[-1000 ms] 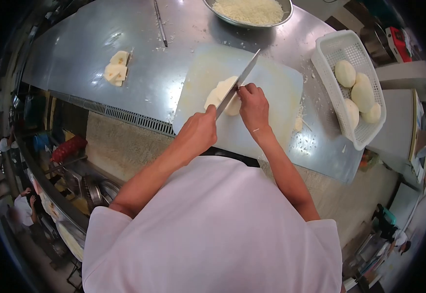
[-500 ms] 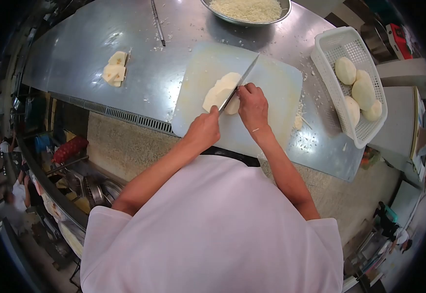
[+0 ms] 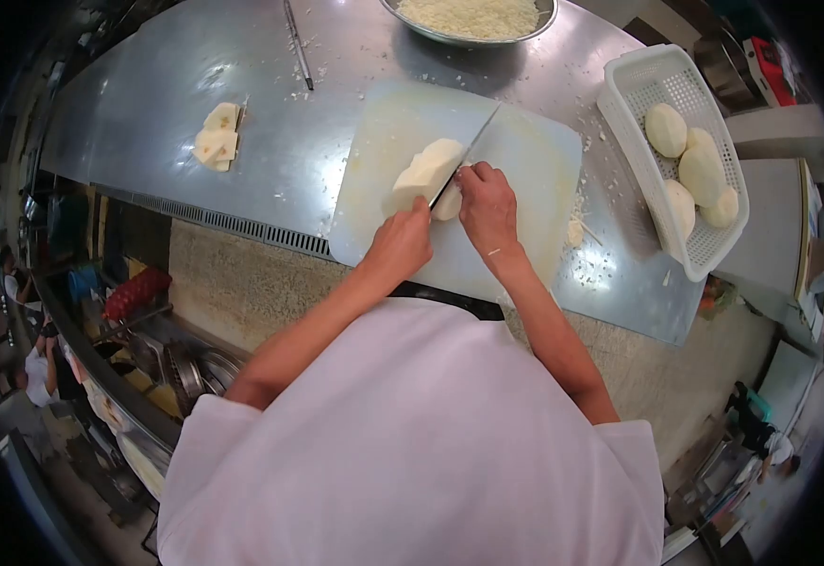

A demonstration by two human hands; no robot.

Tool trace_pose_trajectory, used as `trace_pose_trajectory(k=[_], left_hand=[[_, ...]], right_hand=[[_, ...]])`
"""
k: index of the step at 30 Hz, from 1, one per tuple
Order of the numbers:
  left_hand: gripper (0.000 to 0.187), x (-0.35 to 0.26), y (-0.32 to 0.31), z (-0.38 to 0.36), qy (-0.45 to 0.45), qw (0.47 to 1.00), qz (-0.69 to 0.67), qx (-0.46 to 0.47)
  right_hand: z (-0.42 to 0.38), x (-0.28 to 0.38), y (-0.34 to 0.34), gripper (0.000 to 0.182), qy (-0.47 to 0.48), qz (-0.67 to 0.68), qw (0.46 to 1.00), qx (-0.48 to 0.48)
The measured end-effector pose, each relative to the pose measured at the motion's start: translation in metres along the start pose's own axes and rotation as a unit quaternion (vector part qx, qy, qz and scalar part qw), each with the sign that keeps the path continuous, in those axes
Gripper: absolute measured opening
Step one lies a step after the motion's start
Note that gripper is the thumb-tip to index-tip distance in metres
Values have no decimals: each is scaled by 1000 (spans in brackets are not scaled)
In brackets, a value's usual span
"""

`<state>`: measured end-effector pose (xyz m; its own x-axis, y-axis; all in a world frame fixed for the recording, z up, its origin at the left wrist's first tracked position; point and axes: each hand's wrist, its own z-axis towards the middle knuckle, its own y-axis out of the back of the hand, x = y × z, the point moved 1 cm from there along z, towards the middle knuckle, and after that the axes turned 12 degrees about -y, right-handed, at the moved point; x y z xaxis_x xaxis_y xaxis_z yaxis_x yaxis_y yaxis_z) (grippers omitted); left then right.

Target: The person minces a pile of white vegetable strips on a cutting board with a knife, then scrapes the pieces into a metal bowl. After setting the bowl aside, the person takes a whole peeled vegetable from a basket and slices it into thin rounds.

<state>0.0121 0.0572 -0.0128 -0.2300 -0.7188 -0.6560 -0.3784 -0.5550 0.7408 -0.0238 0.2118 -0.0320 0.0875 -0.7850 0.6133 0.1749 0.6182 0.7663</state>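
My left hand (image 3: 400,245) is closed around the handle of a kitchen knife (image 3: 477,143), whose blade slants away toward the upper right. Under the blade lies a peeled potato (image 3: 449,205) on the pale cutting board (image 3: 535,189). With its fingers bent, my right hand (image 3: 488,206) grips the potato on the right side of the blade. Overlapping potato slices (image 3: 425,172) fan out on the blade's left side. The knife handle is mostly hidden by my left hand.
Potato offcuts (image 3: 217,139) lie on the steel table (image 3: 148,104) at left. A peeler-like tool (image 3: 299,47) rests behind them. At the back stands a metal bowl (image 3: 469,40) of shreds; on the right, a white basket (image 3: 610,104) holds several peeled potatoes (image 3: 703,175).
My left hand has shifted slightly up and right with the knife, its blade now lower against the potato. My right hand keeps its grip in nearly the same place.
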Motion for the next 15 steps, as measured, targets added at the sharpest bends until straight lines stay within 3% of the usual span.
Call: trace_pose_trajectory(k=[1, 5, 8, 11, 15], left_hand=[[9, 2, 1, 12, -41, 999, 10, -27], [10, -20, 40, 11, -37, 999, -5, -6], [10, -46, 61, -17, 20, 999, -27, 19], [8, -35, 41, -23, 47, 997, -17, 59], [8, -1, 3, 14, -31, 999, 14, -21]], right_hand=[[3, 0, 1, 8, 9, -2, 1000, -7], [3, 0, 1, 21, -6, -20, 1000, 24], [4, 1, 0, 7, 1, 1, 1000, -2], [-1, -1, 2, 7, -4, 8, 1000, 1], [0, 2, 4, 6, -4, 4, 1000, -1]])
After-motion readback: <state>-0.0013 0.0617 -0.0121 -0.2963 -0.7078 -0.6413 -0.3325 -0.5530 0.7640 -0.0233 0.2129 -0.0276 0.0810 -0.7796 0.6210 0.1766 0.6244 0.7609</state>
